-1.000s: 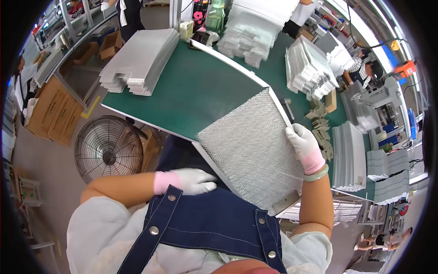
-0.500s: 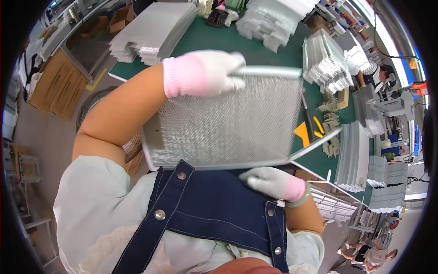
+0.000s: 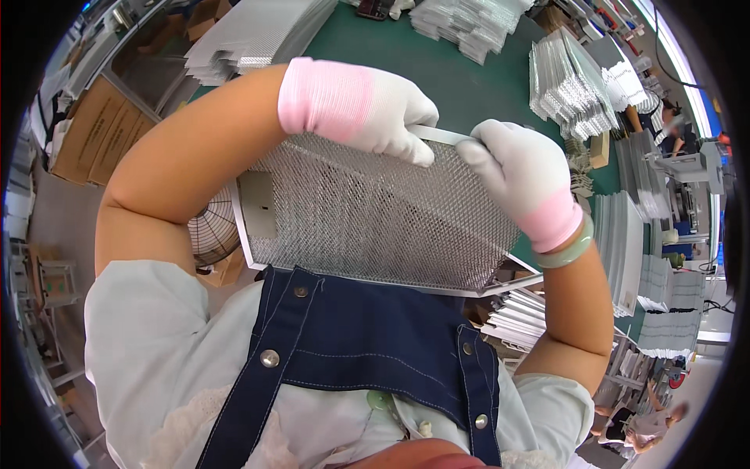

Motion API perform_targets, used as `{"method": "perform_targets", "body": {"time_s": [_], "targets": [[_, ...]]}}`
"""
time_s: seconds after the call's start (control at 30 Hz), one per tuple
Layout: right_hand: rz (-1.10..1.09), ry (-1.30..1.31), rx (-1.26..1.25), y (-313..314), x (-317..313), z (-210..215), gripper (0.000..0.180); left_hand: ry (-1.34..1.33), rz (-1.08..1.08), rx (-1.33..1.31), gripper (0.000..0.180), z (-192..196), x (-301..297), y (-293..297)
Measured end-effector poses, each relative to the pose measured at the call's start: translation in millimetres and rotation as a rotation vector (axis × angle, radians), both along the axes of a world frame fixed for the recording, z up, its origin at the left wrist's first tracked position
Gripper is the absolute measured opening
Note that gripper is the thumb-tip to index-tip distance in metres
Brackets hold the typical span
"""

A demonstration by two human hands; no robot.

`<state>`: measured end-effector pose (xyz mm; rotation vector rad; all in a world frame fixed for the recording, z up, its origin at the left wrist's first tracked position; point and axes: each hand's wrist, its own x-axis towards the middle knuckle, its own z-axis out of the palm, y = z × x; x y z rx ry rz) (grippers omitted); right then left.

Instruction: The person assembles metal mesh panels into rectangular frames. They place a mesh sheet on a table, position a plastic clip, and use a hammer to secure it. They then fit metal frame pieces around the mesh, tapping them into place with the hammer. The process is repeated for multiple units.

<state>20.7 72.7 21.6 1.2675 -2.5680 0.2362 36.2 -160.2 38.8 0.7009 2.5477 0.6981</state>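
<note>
A silver metal mesh filter panel (image 3: 375, 211) lies in front of me, its near edge close to my apron. A thin white frame (image 3: 248, 234) runs along its left and near edges. At the far edge, my left hand (image 3: 383, 113), in a white and pink glove, is closed on the white frame strip (image 3: 441, 135). My right hand (image 3: 519, 168), gloved alike, pinches the same strip a short way to the right. Its fingers and palm hide the panel's far right corner. A flat grey plate (image 3: 258, 205) sits at the panel's left side.
Stacked pale panels (image 3: 258, 35) stand at the far left of the green table (image 3: 375, 66). Stacks of silver mesh sheets (image 3: 566, 86) are at the far right, and white strips (image 3: 613, 242) along the right edge. A fan (image 3: 212, 230) stands below left; another person (image 3: 637, 426) is at lower right.
My right hand has risen from beside the apron to the panel's far edge and closed on the frame strip. My left hand stays on that edge. The view has shifted slightly.
</note>
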Motion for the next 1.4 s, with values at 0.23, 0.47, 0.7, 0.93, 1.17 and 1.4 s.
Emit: {"method": "perform_targets", "body": {"time_s": [0.23, 0.47, 0.7, 0.93, 1.17, 1.4], "targets": [[0.023, 0.148, -0.012, 9, -4, -31, 0.029, 0.704, -0.069, -0.087, 0.022, -48, 11, 2], [0.105, 0.08, -0.087, 14, -13, -37, 0.024, 0.672, -0.029, -0.129, 0.022, -52, 9, 8], [-0.177, -0.828, -0.106, 22, -8, -12, 0.027, 0.13, -0.07, 0.02, 0.026, -30, -2, 9], [0.022, -0.114, -0.02, 29, -2, -26, 0.031, 0.535, -0.104, -0.027, 0.024, -49, 11, 8], [0.051, 0.051, 0.052, 42, -12, -30, 0.031, 0.595, -0.112, -0.011, 0.024, -56, 10, 5], [-0.057, -0.399, -0.022, 54, -10, -19, 0.026, 0.574, -0.105, 0.005, 0.024, -58, 12, 1]]}}
